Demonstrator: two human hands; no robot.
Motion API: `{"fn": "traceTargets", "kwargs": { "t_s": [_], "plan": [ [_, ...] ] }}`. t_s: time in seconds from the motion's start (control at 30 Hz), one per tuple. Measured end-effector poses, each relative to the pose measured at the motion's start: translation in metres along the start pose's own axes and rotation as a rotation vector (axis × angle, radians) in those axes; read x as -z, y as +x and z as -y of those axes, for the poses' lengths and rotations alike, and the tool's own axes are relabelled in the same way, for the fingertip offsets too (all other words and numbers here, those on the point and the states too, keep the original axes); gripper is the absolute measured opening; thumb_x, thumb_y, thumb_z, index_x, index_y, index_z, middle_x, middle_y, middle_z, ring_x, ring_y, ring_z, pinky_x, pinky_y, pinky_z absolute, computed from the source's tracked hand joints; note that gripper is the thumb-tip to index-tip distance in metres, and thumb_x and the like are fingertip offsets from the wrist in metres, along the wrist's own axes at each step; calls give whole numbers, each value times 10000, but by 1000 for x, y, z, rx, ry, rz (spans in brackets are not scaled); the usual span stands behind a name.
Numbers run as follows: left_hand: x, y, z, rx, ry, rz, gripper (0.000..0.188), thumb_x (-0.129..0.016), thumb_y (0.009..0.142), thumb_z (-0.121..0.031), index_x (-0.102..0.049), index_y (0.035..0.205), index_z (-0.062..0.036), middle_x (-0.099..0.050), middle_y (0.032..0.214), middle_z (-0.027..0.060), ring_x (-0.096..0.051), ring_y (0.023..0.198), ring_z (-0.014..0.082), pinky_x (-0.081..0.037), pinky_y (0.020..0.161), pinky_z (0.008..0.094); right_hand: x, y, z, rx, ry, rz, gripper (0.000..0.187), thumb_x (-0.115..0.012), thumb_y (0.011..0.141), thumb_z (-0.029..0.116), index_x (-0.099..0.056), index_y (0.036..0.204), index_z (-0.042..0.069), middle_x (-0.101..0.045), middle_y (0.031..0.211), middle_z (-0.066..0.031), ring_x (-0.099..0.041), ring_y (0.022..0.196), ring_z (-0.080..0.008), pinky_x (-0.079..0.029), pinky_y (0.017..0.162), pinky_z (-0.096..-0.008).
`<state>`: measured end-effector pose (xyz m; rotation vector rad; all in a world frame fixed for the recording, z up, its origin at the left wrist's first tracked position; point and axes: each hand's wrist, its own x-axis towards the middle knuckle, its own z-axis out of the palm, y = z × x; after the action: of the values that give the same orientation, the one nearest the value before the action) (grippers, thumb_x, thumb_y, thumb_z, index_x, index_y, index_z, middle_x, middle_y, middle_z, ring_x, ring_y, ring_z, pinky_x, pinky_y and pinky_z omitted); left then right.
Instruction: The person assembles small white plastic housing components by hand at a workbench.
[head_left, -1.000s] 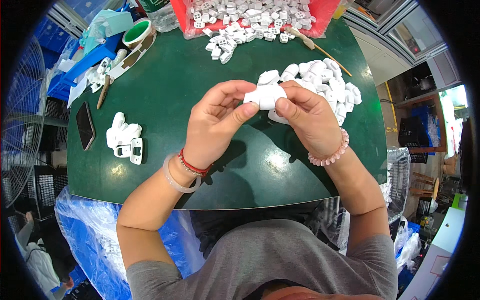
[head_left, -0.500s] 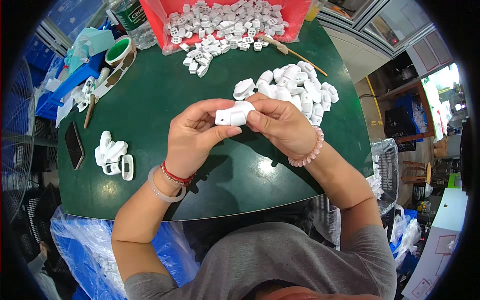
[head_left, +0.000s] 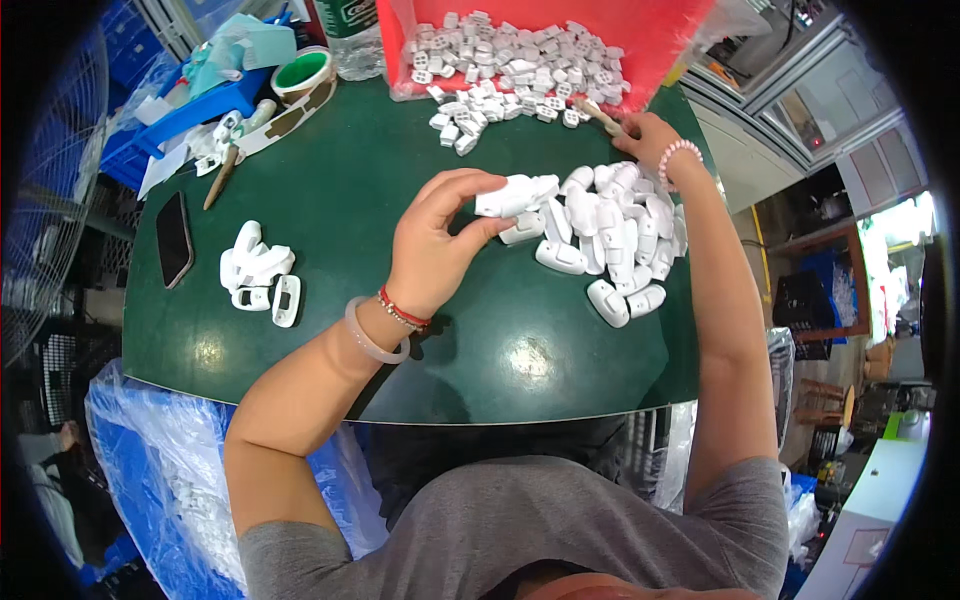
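My left hand (head_left: 440,240) pinches a smooth white plastic casing (head_left: 505,197) between thumb and fingers, at the left edge of a heap of similar white casings (head_left: 610,225). The casing's far end overlaps the heap in view, so I cannot tell whether it touches it. Farther back, my right hand (head_left: 650,143) reaches past the heap, its fingers closed around a thin wooden stick with a lumpy wrapped end (head_left: 600,117). That wrapped end sticks out beside the red bin; the hand covers most of the rest.
A red bin (head_left: 660,45) of small white parts (head_left: 520,60) stands at the back, some spilled before it. On the left are several white casings (head_left: 257,265), a phone (head_left: 174,240), a brown-handled tool (head_left: 222,178), a tape roll (head_left: 302,72) and a blue tray (head_left: 205,110).
My right hand has let go of the white casing and moved away to the stick at the back right. My left hand keeps the casing, now by the heap. The view has shifted.
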<state>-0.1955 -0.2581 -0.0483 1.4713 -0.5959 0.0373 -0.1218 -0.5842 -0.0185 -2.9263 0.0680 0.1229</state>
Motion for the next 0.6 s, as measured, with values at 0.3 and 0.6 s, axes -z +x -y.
{"fn": "traceTargets", "kwargs": {
  "t_s": [0.3,0.6],
  "plan": [
    [3,-2,0,52,-69,-23,339,-581,772,92,-501,1099,47,-536,1089,109,-541,1005,180,-461,867,274,26,-98,100,686,206,-369,148,-585,802,160,-638,906,69,-538,684,-73,-520,594,-246,-420,533,-313],
    [0,-2,-1,64,-89,-36,334,-555,799,84,-481,1124,66,-553,1064,130,-549,993,189,-469,870,279,18,-100,105,625,84,-545,138,-632,743,187,-632,823,75,-485,626,-57,-521,565,-224,-413,488,-334]
  ]
}}
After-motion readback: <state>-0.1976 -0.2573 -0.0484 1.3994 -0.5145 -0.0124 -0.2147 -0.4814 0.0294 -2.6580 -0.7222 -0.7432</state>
